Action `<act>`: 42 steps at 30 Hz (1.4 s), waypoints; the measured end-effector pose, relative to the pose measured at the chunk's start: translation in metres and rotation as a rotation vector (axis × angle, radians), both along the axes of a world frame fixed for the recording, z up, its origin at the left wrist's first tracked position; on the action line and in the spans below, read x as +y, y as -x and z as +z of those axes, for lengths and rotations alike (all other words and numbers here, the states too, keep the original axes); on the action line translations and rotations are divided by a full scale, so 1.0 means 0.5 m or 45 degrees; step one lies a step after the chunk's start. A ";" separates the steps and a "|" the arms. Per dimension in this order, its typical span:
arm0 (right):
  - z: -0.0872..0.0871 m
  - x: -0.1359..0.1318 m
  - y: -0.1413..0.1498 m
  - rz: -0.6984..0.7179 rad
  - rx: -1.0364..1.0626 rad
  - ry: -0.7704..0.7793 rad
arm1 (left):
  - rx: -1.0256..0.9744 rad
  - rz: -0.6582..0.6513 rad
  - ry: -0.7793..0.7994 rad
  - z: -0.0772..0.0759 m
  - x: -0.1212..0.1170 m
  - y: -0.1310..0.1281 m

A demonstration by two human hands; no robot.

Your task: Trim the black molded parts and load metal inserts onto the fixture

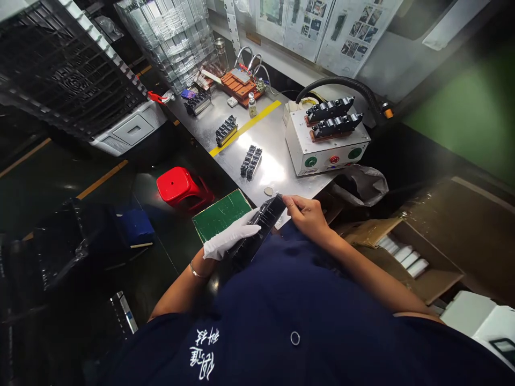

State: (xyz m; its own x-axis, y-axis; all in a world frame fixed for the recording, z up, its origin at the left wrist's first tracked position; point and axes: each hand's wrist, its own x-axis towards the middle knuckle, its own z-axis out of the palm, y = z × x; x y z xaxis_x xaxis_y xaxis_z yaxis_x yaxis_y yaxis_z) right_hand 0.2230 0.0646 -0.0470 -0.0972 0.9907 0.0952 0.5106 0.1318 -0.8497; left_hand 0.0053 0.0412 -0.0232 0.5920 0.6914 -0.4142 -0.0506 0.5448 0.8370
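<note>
A long black plastic part (pixel 269 219) with a ribbed edge is held tilted in front of my body. My left hand (pixel 230 237), in a white glove, is closed around its left side, thumb lying over the top. Bare, my right hand (pixel 308 215) pinches the far end of the same part between thumb and fingers. Whether anything small is in that pinch cannot be made out. Just beyond it, a small pale round piece (pixel 269 191) lies on the metal table (pixel 277 179). A pair of black ribbed parts (pixel 251 162) stands farther back.
A white control box (pixel 300 153) with buttons carries two black parts (pixel 333 118) on top. More black parts (pixel 226 130) sit near the yellow tape (pixel 261 119). Behind is an orange fixture (pixel 239 86). A green board (pixel 219 214), red stool (pixel 179 185) and open carton (pixel 438 273) flank me.
</note>
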 end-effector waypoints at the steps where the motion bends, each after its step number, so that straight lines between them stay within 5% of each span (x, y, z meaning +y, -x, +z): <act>1: 0.000 -0.002 0.003 -0.019 -0.004 0.001 | -0.001 -0.001 -0.007 0.000 0.000 0.000; 7: 0.000 -0.007 0.011 -0.070 -0.026 0.021 | 0.012 -0.006 -0.047 -0.004 -0.001 -0.001; 17: -0.011 -0.014 -0.015 0.102 -0.111 -0.066 | -0.030 -0.063 -0.035 0.004 -0.002 -0.003; 22: 0.002 -0.003 -0.022 0.193 -0.067 -0.109 | 0.062 -0.073 -0.225 0.015 0.026 -0.006; 27: 0.026 0.009 -0.028 0.168 -0.035 -0.280 | 0.327 0.235 -0.280 -0.010 0.033 -0.025; 31: 0.036 0.004 -0.042 0.257 -0.246 -0.418 | 0.664 0.543 -0.523 -0.032 0.005 -0.030; 42: 0.067 -0.020 -0.067 0.598 -0.485 -0.637 | 0.983 0.492 -1.136 -0.061 -0.050 -0.021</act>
